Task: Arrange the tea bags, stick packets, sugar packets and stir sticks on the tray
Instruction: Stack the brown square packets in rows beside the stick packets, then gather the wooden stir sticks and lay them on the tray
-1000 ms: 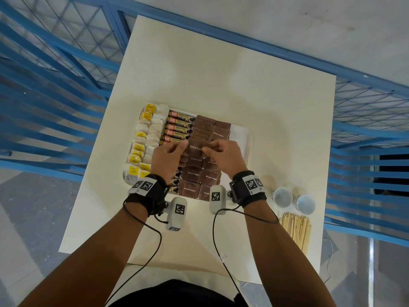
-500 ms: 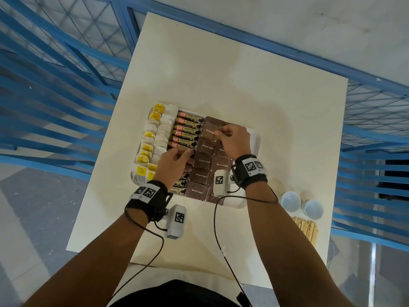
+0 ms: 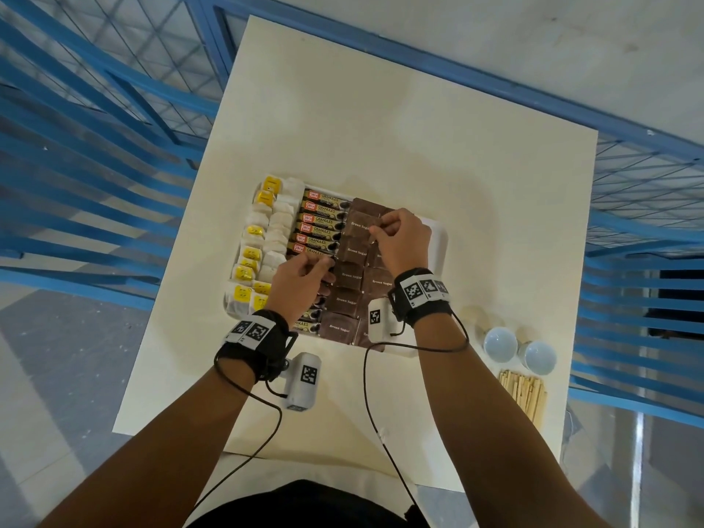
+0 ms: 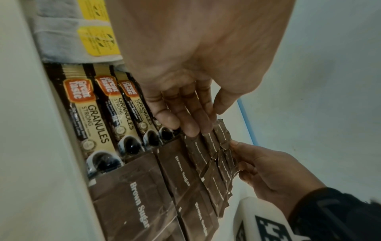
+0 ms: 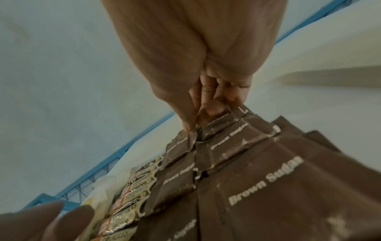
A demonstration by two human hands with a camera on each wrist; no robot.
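brown sugar packet point(image 3: 360, 224): thin crinkly paper, light and floppy, best pinched at a corner; it lies at the far end of the sugar rows on the white tray point(image 3: 438, 238)
right hand point(image 3: 402, 238): my fingers point(image 5: 213, 109) pinch that packet's corner, thumb against forefinger
left hand point(image 3: 301, 280): fingers point(image 4: 189, 125) nearly straight, tips resting on the packets just beside the coffee stick packets point(image 3: 324, 230)
stir sticks point(image 3: 524, 392): on the worktop, well off to my right

Illumination is bright, even and diffuse. Soft shadows lie on the bench point(image 3: 400, 127) beyond the tray point(image 3: 438, 238). The head view is sharp, with straight railings bowed at its edges. Both wrist views show strong wide-angle stretch; the nearest sugar packets point(image 5: 278, 187) are blurred.
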